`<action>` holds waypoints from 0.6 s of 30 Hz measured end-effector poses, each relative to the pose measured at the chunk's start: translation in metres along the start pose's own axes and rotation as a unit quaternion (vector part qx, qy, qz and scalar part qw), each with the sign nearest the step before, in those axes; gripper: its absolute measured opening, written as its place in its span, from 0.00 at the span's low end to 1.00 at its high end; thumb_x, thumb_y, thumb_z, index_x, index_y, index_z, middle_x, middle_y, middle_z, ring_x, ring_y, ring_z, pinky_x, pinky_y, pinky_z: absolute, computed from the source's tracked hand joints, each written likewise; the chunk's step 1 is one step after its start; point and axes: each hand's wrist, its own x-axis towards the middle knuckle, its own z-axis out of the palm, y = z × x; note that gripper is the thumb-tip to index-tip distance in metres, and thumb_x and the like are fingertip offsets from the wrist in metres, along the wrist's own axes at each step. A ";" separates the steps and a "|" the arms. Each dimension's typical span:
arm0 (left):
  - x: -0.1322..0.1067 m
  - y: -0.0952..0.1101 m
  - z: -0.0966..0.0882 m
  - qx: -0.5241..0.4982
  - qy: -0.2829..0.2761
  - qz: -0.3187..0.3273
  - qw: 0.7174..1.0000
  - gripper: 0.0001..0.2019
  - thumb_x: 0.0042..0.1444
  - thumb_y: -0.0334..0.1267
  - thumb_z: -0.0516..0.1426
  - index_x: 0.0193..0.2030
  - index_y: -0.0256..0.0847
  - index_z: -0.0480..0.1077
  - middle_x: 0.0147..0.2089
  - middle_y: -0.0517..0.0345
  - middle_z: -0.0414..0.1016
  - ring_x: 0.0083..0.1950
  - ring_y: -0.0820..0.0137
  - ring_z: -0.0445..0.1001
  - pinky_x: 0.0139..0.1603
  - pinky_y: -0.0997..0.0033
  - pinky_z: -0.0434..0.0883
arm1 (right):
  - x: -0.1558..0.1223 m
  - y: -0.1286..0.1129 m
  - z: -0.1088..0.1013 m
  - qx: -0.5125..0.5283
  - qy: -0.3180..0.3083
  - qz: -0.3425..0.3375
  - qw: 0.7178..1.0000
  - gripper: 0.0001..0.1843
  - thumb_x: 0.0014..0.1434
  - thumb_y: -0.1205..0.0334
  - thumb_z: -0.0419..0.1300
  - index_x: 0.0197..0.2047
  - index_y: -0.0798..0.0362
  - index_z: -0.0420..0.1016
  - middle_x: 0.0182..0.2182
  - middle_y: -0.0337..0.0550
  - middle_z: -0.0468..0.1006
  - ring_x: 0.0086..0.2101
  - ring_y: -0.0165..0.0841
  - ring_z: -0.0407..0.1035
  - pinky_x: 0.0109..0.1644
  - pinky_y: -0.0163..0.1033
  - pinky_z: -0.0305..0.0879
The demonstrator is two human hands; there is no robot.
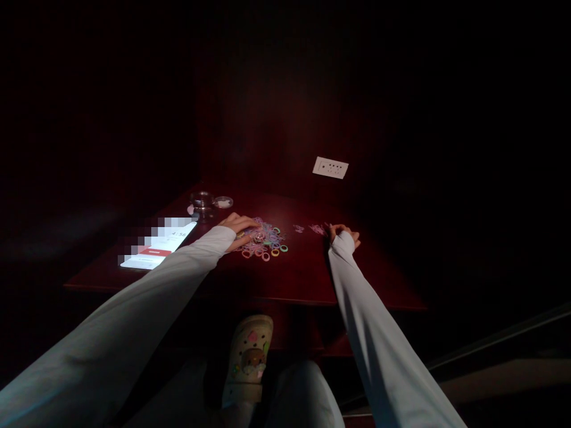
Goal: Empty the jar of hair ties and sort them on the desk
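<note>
A heap of colourful small hair ties lies on the dark red table, thin loops mixed with thicker rings. My left hand rests at the heap's left edge, fingers stretched out and apart over the ties. Off to the right, my right hand is closed in a pinch by a small group of pink hair ties. Whatever lies between its fingertips is too small to make out. Another little cluster of pale purple ties sits between that group and the heap.
A lit phone lies on the table's left side. Behind it stand a clear round jar and its lid. A white power socket is on the back wall. Below the table's front edge shows a clog.
</note>
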 end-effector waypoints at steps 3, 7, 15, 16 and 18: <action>-0.001 0.001 0.000 0.003 0.005 0.006 1.000 0.18 0.71 0.47 0.51 0.62 0.47 0.73 0.60 0.53 0.77 0.51 0.59 0.67 0.56 0.58 0.68 | -0.001 -0.001 -0.001 -0.020 -0.030 0.004 0.999 0.16 0.67 0.51 0.57 0.42 0.51 0.84 0.47 0.54 0.79 0.52 0.49 0.60 0.52 0.50 0.52; -0.001 0.002 0.000 0.008 0.009 0.001 1.000 0.18 0.71 0.47 0.51 0.61 0.48 0.74 0.60 0.53 0.78 0.50 0.60 0.67 0.55 0.58 0.68 | -0.004 -0.006 -0.001 -0.034 -0.046 0.024 0.998 0.16 0.66 0.52 0.58 0.42 0.50 0.84 0.47 0.54 0.79 0.52 0.49 0.60 0.53 0.51 0.52; -0.001 -0.003 0.001 0.010 0.010 -0.019 1.000 0.18 0.71 0.46 0.51 0.62 0.48 0.73 0.62 0.55 0.77 0.53 0.59 0.67 0.57 0.58 0.68 | -0.001 -0.002 0.003 0.021 -0.002 0.047 0.999 0.21 0.68 0.52 0.50 0.41 0.51 0.83 0.48 0.55 0.79 0.50 0.50 0.59 0.52 0.51 0.51; 0.000 -0.003 0.000 0.014 0.010 -0.027 0.999 0.19 0.71 0.46 0.50 0.62 0.48 0.73 0.62 0.55 0.77 0.53 0.59 0.67 0.58 0.58 0.67 | 0.000 -0.001 0.005 0.031 0.001 0.048 0.998 0.21 0.68 0.52 0.49 0.40 0.51 0.83 0.47 0.54 0.79 0.50 0.49 0.59 0.51 0.51 0.51; 0.000 -0.002 -0.001 0.026 0.007 -0.050 0.998 0.19 0.71 0.46 0.49 0.62 0.48 0.73 0.61 0.55 0.77 0.54 0.59 0.67 0.58 0.58 0.67 | 0.000 -0.002 0.007 0.044 0.007 0.042 0.998 0.21 0.68 0.54 0.49 0.39 0.50 0.82 0.47 0.52 0.79 0.49 0.48 0.58 0.50 0.49 0.50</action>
